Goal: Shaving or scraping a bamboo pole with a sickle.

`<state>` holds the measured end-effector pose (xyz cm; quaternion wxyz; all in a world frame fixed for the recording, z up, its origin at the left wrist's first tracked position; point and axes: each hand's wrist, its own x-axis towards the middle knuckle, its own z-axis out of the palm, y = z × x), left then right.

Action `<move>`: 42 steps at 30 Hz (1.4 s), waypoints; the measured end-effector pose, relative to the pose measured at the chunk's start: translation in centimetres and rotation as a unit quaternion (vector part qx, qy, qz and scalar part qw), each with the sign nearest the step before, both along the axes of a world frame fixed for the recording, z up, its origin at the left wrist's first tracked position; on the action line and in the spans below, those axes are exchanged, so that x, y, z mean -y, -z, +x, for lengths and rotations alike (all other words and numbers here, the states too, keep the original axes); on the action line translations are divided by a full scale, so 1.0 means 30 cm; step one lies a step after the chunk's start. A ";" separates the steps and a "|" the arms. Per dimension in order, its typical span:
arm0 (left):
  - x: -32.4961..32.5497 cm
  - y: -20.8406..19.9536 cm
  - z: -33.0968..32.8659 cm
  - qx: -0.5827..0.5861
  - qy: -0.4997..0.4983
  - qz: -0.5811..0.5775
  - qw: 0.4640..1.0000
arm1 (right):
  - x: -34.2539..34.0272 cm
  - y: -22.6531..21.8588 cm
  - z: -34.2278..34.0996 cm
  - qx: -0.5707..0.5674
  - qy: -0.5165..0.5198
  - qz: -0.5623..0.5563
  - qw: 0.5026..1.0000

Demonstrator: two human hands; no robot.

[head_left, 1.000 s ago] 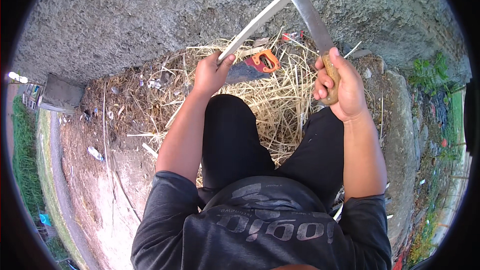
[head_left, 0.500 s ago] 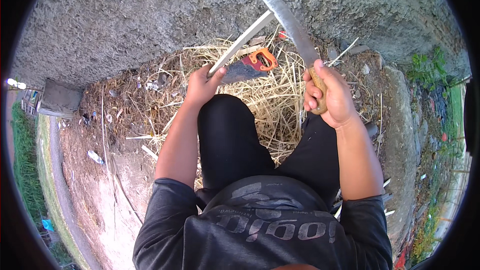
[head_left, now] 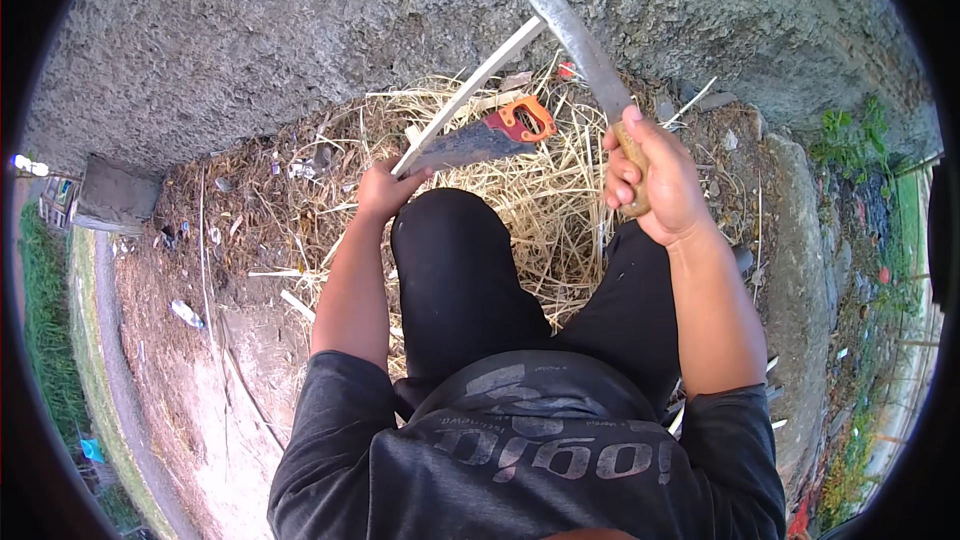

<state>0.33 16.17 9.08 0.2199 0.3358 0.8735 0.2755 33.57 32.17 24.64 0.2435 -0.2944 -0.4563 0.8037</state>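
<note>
My left hand (head_left: 386,190) is closed round the lower end of a pale wooden strip (head_left: 468,92), which slants up and to the right. At its upper end the strip meets the blade of a machete (head_left: 572,32). Wrapped round the machete's brown handle are the fingers of my right hand (head_left: 662,182), and the long grey blade points up and leftward. Below the strip lies a handsaw (head_left: 478,145) with an orange and red handle; its tip is partly hidden near my left hand.
Pale shavings (head_left: 545,225) heap on the ground between and beyond my knees. A rough grey wall (head_left: 300,30) rises just ahead. Leafy litter, a plastic bottle (head_left: 186,314) and a grey block (head_left: 118,192) are to the left. A stone edge (head_left: 800,210) runs along the right.
My left hand has shifted down and left, gripping the strip nearer its lower end. The machete and right hand have hardly moved.
</note>
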 end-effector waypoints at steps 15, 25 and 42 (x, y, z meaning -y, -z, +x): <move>-0.014 0.056 -0.003 -0.027 -0.018 0.014 0.999 | 0.015 0.039 -0.053 0.011 0.047 0.023 0.999; -0.004 0.046 0.001 -0.022 -0.037 0.024 0.999 | -0.025 -0.031 0.019 -0.135 0.151 0.080 0.976; 0.018 0.121 -0.030 -0.039 -0.033 0.032 0.998 | 0.040 0.056 -0.041 0.030 0.055 0.050 0.997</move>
